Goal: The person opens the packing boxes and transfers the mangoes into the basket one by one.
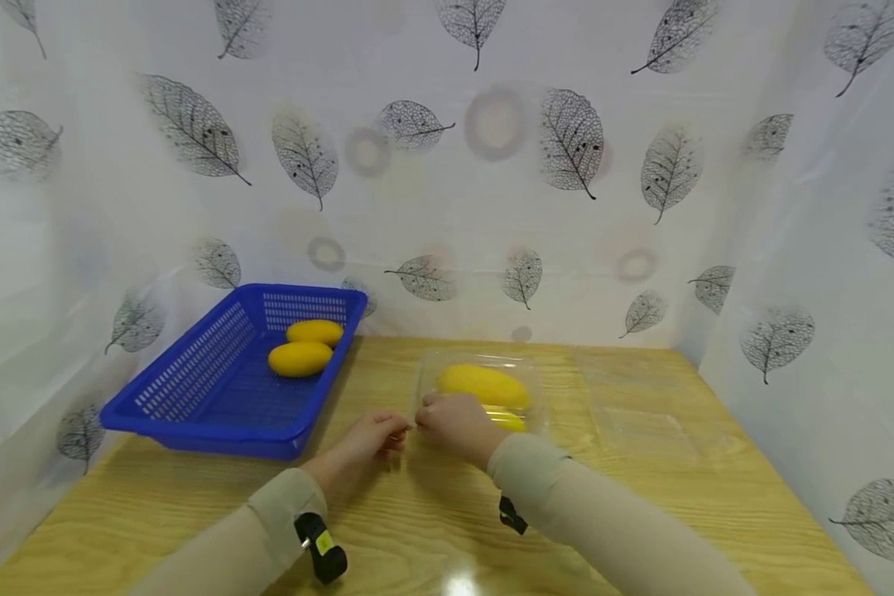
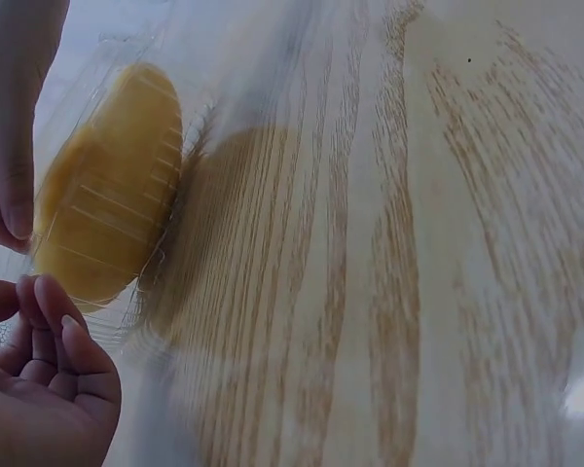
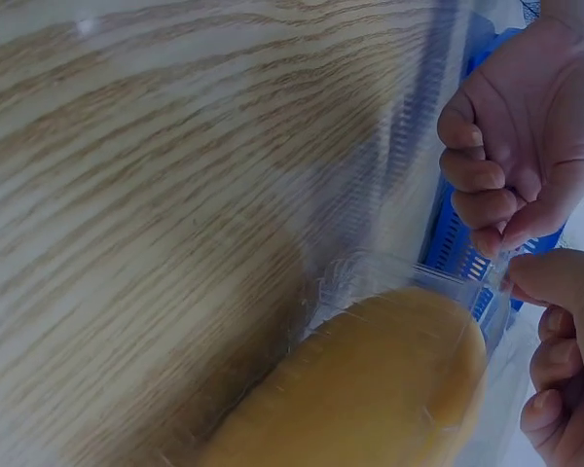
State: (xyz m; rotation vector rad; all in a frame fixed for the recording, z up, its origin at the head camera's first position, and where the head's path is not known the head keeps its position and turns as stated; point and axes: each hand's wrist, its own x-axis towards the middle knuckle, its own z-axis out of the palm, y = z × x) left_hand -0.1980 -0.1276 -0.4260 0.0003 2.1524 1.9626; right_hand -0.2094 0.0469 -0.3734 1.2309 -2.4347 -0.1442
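A clear plastic clamshell box stands on the wooden table with yellow mangoes inside; its lid appears to be down over them. At the box's left edge, my left hand pinches a bit of the clear plastic between thumb and forefinger, the other fingers curled. Right beside it, my right hand pinches the same edge from above and hides part of the box. The right wrist view shows both sets of fingertips nearly meeting at the box's corner, left hand above, right hand below.
On the left, a blue plastic basket holds two more yellow mangoes. Thin clear plastic containers lie on the right of the table. A leaf-patterned white curtain hangs behind and at both sides.
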